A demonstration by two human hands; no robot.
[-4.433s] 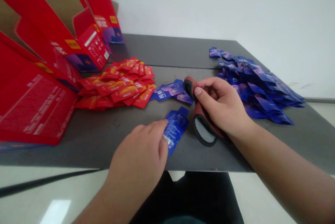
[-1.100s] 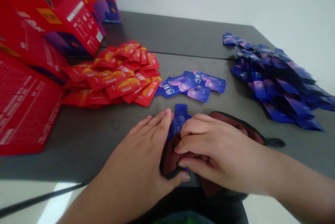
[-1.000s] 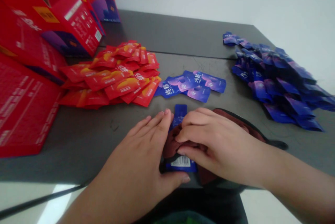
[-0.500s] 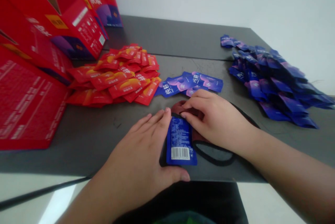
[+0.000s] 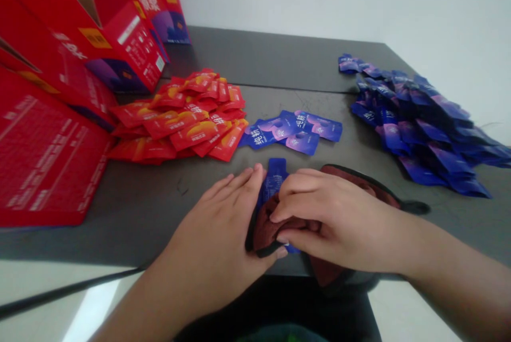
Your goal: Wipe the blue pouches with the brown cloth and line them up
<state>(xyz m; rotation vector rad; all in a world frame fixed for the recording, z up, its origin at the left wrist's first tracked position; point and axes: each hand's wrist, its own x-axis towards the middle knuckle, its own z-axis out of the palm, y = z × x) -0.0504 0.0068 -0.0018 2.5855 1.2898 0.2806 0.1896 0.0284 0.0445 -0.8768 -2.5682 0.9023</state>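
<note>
My left hand (image 5: 221, 233) lies with its fingers stretched out along the left side of a blue pouch (image 5: 274, 176), the thumb below it. The pouch lies back side up on the grey table; its narrow top and some small print show. My right hand (image 5: 335, 217) is closed on a bunched brown cloth (image 5: 266, 227) with black edging. The cloth lies over the middle and lower part of the pouch, hiding its barcode. More of the cloth spreads out under and beyond my right wrist, with a black loop (image 5: 415, 207) at its far corner.
A heap of red pouches (image 5: 187, 123) lies at left, before open red boxes (image 5: 136, 49). Several blue pouches (image 5: 302, 142) lie in the centre behind my hands. A larger pile of blue pouches (image 5: 423, 129) stands at right. The table's front edge is close to me.
My right hand has drawn the brown cloth toward me, from the pouch's top down over its printed back and barcode. My left hand has stayed nearly in place.
</note>
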